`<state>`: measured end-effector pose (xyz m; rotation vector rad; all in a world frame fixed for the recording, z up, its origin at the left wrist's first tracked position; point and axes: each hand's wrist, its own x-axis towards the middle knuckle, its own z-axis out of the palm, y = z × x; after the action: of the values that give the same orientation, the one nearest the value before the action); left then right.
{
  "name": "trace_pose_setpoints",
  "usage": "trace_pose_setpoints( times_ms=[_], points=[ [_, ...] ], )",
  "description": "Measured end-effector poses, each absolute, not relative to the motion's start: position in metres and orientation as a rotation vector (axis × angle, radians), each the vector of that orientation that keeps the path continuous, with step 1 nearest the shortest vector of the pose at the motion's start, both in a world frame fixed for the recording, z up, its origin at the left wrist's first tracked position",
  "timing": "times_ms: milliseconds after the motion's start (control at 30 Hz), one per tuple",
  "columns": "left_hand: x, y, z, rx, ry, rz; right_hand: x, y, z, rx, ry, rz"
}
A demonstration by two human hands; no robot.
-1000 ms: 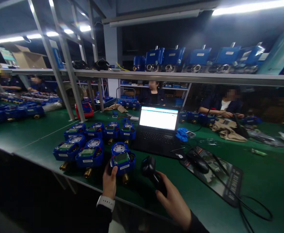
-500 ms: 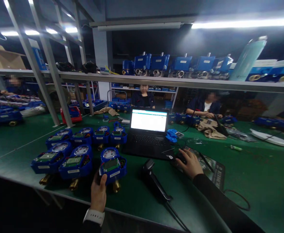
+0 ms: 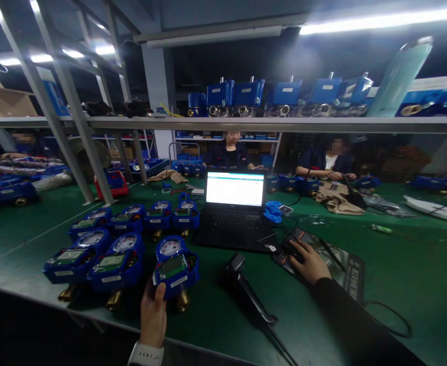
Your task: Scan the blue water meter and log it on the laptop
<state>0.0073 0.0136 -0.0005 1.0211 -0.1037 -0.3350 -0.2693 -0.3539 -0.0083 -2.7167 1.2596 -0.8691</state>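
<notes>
My left hand (image 3: 153,315) grips the near left corner of a blue water meter (image 3: 175,268) standing at the front of the green bench. My right hand (image 3: 309,262) rests curled over a black computer mouse (image 3: 292,248) on a dark mouse mat (image 3: 341,267). Between the hands a black handheld barcode scanner (image 3: 246,292) lies on the bench, untouched, its cable running toward me. An open laptop (image 3: 234,211) with a lit white screen stands behind the scanner.
Several more blue meters (image 3: 112,239) stand in rows left of the held one. A metal shelf (image 3: 246,123) overhead carries blue meter boxes. Two people sit working across the bench; a blue cloth (image 3: 272,211) lies beside the laptop. The mouse cable (image 3: 389,317) loops at right.
One second ago my right hand held the scanner; it set it down on the bench and moved right onto the mouse. My left hand has stayed on the meter.
</notes>
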Motion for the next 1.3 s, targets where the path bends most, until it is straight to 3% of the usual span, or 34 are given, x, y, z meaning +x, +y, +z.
trace_pose_setpoints(
  times_ms=[1300],
  points=[
    [0.006,0.012,0.007,1.026,-0.064,-0.339,-0.268,-0.355,-0.012,-2.737,1.458,-0.877]
  ],
)
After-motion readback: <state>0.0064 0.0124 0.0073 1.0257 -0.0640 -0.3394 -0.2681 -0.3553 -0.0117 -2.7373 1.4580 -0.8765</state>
